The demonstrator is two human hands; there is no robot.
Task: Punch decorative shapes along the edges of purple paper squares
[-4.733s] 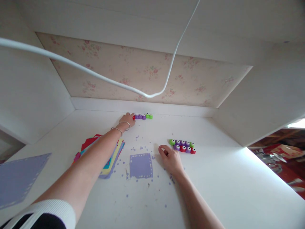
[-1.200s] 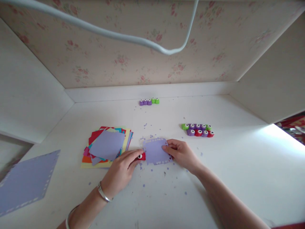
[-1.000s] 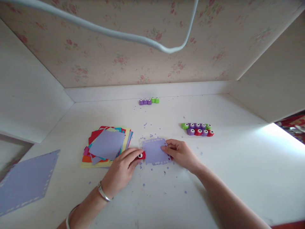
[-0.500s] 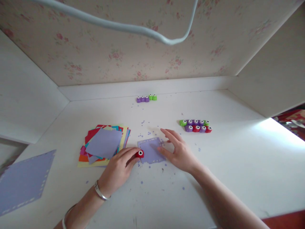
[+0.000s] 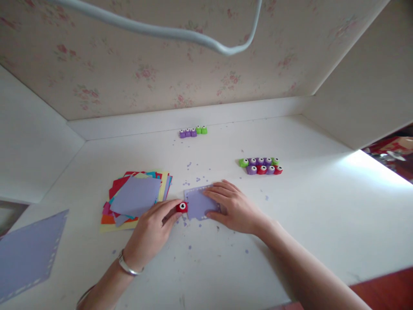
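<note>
The left hand [image 5: 151,234] is pinching the likely light, rigid red punch [image 5: 182,207] by its sides, the right hand [image 5: 235,206], loosely spread, apparently steadying flimsy-looking lilac paper [image 5: 196,204].

The right hand [image 5: 230,207] hides the right part of the small purple sheet [image 5: 197,206], the left hand [image 5: 151,234] covers the left side of the red punch [image 5: 182,208] and a near corner of the paper stack [image 5: 137,196], the picture's left edge cuts the large purple sheet [image 5: 30,256], and the scraps [image 5: 189,247] are too small for their shapes to show.
</note>
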